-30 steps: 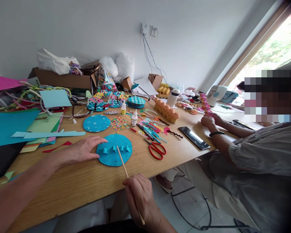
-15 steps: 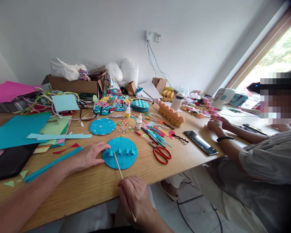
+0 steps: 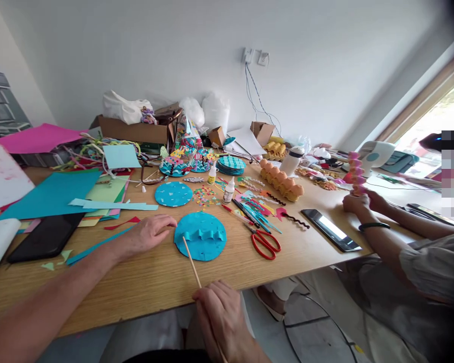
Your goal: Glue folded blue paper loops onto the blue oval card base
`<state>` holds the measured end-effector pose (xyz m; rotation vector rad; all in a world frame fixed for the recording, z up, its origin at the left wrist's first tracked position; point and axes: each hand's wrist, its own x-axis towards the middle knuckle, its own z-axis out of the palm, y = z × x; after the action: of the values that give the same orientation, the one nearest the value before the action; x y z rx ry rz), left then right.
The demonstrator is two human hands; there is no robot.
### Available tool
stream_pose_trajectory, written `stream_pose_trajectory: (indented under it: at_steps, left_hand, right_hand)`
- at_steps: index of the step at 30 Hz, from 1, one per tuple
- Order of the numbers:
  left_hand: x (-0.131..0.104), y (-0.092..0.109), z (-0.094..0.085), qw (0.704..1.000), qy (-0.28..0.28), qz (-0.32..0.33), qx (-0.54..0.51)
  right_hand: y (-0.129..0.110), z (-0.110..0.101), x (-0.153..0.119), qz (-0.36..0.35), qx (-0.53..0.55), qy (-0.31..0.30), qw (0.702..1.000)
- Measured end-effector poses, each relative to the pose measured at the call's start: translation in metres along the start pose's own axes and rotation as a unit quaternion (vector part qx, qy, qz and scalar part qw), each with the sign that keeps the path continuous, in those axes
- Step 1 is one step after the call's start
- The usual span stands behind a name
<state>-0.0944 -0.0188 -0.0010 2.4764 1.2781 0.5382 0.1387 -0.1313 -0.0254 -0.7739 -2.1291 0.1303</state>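
Note:
A round blue disc (image 3: 201, 251) lies flat near the table's front edge. Across its middle runs a wavy blue paper strip (image 3: 207, 235) with raised humps. My right hand (image 3: 223, 315) is closed round a thin wooden stick (image 3: 191, 263), whose tip meets the left end of the strip. At the disc's left rim is my left hand (image 3: 151, 234), fingers extended and thumb apart, with nothing in it; whether the fingertips touch the rim I cannot tell. Behind lies another blue disc (image 3: 173, 194) with pale flecks. Red-handled scissors (image 3: 265, 244) rest to the right.
Coloured paper (image 3: 56, 194) and a black phone (image 3: 45, 239) lie at left. Small glue bottles (image 3: 229, 190), confetti (image 3: 205, 197) and an egg carton (image 3: 282, 180) stand behind. A tablet-like device (image 3: 330, 229) is at right. A co-worker's hands (image 3: 363, 202) hold a pink carton strip (image 3: 356, 171).
My left hand's fingers have come back off the disc to its rim. The strip's left end sits flatter under the stick. The whole view has shifted, so things appear further right.

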Motion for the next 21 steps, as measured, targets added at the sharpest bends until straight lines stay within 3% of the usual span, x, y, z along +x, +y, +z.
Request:
stream_pose_trajectory:
  at_steps: [3, 10, 21]
  left_hand:
    - [-0.001, -0.003, 0.005, 0.999, 0.031, 0.004, -0.007]
    - [-0.004, -0.006, 0.022, 0.999, 0.02, 0.004, -0.036]
    - [-0.001, 0.002, 0.018, 0.999, -0.004, -0.031, -0.032]
  right_hand:
    - [-0.001, 0.01, 0.004, 0.001, -0.003, -0.022, 1.0]
    - [0.005, 0.021, 0.009, -0.007, -0.037, -0.061, 0.997]
    - [0.01, 0.019, 0.007, -0.004, -0.067, -0.1, 0.993]
